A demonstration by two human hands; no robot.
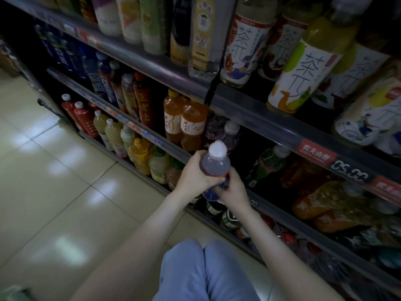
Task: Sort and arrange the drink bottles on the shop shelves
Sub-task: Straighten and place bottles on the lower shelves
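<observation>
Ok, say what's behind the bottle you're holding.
Behind the held bottle stands a purple bottle, white-capped, beside orange bottles on the shelf. Its base is covered; farther back is too dark to tell.

The person wears light blue trousers [206,276] over both knees, and the forearms [134,242] are bare.

A single wide-angle view comes from the person's head, facing forward and steeply down. It sits low and close to the dark metal shop shelves [249,109], which run slantwise from upper left to lower right and fill the right half. The nearest white-labelled tea bottles [303,68] loom large along the top edge. Glossy pale floor tiles [54,170] take the left side, and light-blue trousered knees [206,272] meet the bottom edge.
</observation>
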